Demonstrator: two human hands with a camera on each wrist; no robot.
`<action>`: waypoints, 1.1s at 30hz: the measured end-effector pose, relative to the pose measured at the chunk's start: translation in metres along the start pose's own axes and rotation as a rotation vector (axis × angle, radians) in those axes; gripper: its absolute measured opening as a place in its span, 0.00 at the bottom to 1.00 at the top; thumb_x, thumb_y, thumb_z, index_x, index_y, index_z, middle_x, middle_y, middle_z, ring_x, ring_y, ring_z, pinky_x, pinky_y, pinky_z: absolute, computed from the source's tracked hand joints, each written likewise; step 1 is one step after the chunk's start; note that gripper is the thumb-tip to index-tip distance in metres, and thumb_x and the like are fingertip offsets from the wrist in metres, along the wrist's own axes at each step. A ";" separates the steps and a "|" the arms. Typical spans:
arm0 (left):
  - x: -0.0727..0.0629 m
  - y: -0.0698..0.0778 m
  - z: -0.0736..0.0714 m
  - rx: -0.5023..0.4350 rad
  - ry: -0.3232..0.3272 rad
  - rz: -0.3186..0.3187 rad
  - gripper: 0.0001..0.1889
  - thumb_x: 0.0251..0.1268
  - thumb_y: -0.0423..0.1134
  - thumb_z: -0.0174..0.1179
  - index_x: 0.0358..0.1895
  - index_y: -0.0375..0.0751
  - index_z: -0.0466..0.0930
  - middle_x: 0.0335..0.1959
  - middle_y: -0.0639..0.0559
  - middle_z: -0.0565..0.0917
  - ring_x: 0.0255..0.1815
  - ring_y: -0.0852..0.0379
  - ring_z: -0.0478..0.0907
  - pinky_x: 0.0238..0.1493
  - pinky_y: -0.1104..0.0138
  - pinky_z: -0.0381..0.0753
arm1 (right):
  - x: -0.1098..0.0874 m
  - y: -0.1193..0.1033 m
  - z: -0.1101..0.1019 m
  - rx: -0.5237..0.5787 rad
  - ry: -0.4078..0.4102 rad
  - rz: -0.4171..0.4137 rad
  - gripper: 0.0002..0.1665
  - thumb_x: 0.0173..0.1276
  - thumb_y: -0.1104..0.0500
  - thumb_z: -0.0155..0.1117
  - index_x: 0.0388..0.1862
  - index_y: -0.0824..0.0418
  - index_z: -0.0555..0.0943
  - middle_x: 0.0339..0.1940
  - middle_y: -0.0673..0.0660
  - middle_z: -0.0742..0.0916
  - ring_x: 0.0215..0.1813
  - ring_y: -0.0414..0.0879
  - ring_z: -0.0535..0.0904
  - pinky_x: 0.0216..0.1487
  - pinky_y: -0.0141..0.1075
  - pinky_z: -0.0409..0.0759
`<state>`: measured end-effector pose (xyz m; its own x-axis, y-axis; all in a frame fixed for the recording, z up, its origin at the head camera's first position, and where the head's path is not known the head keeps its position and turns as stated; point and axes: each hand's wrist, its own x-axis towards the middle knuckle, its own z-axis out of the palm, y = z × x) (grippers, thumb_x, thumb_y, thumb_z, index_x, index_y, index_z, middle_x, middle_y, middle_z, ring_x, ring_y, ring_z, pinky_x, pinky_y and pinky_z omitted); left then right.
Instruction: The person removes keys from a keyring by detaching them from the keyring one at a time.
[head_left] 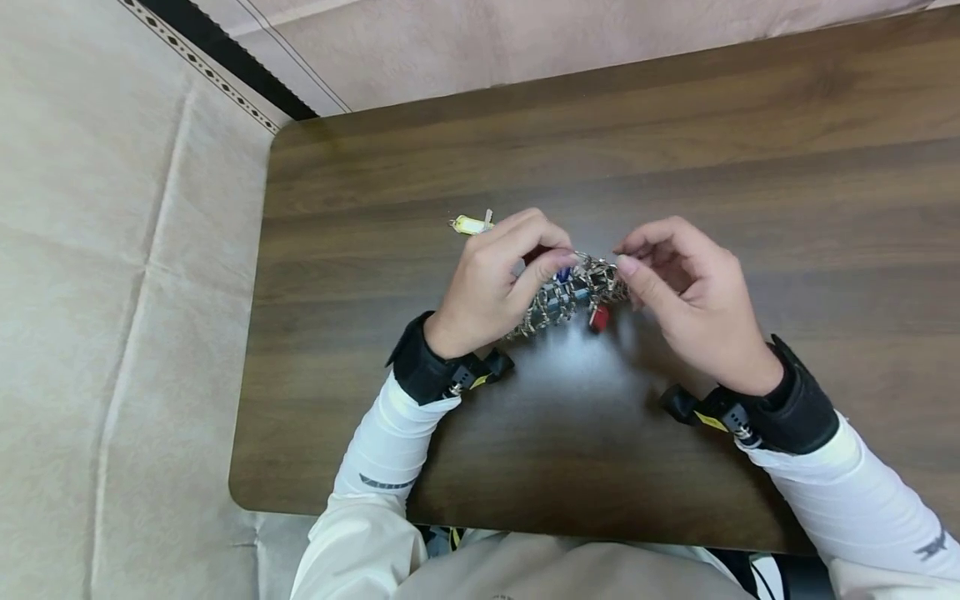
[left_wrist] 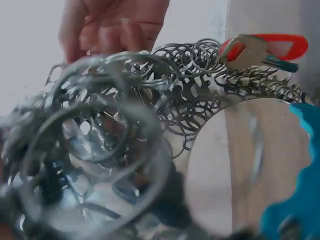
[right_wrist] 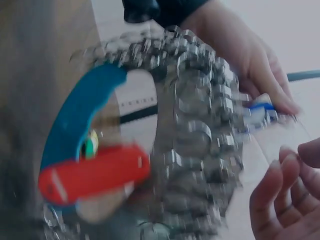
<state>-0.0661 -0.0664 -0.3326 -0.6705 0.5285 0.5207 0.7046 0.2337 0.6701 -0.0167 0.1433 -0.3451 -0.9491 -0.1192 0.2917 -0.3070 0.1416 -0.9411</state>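
A bunch of linked metal rings [head_left: 551, 308] hangs between the hands, bent round a smooth teal band [right_wrist: 70, 125]. My left hand [head_left: 498, 271] pinches a thin ring at the top of the bunch, where a blue tag [head_left: 564, 273] shows beside the thumb. My right hand [head_left: 693, 296] is at the bunch's right end, thumb and forefinger close together; whether they pinch a ring is too small to tell. A red key tag [right_wrist: 97, 172] hangs from the bunch, and a key [left_wrist: 245, 52] lies against it in the left wrist view.
Beyond the left hand, a yellow key tag [head_left: 471, 224] lies on the brown wooden table [head_left: 375, 183]. Pale cloth walls [head_left: 112, 292] stand along the left and far sides. The person's body is at the near edge.
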 end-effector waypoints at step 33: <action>-0.001 0.000 -0.015 0.035 0.255 -0.007 0.04 0.63 0.19 0.62 0.35 0.27 0.76 0.28 0.40 0.76 0.27 0.56 0.72 0.33 0.70 0.71 | -0.001 0.029 0.019 -0.305 -0.384 0.066 0.08 0.68 0.60 0.72 0.42 0.58 0.81 0.32 0.51 0.78 0.32 0.39 0.71 0.32 0.30 0.72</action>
<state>-0.0690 -0.0788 -0.3251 -0.7089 0.3053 0.6358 0.7046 0.2670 0.6574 -0.0238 0.1289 -0.3758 -0.8903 -0.4453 0.0951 -0.3082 0.4354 -0.8458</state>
